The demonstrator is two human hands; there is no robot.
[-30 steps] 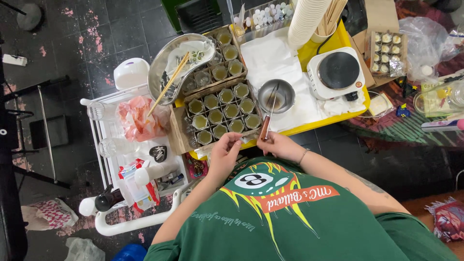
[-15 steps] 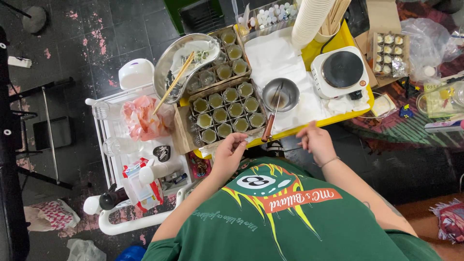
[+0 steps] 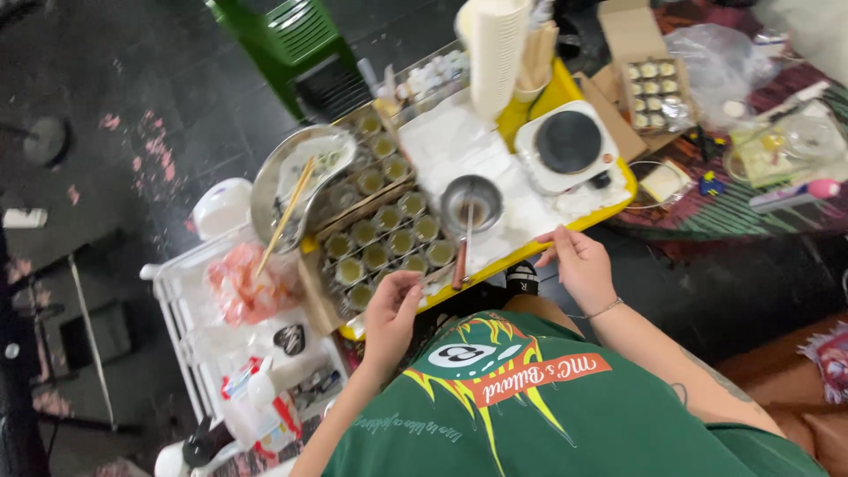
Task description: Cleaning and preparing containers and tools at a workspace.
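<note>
Tray of cups (image 3: 389, 243): left hand (image 3: 393, 309) at edge, fingertips hidden; right hand (image 3: 579, 265) empty.

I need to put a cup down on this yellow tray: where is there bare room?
The white paper between the small metal pot and the electric hotplate is bare, as is the strip behind the pot. The yellow tray's near edge by the right hand is narrow. The box of small filled cups near the left hand is crowded.
</note>
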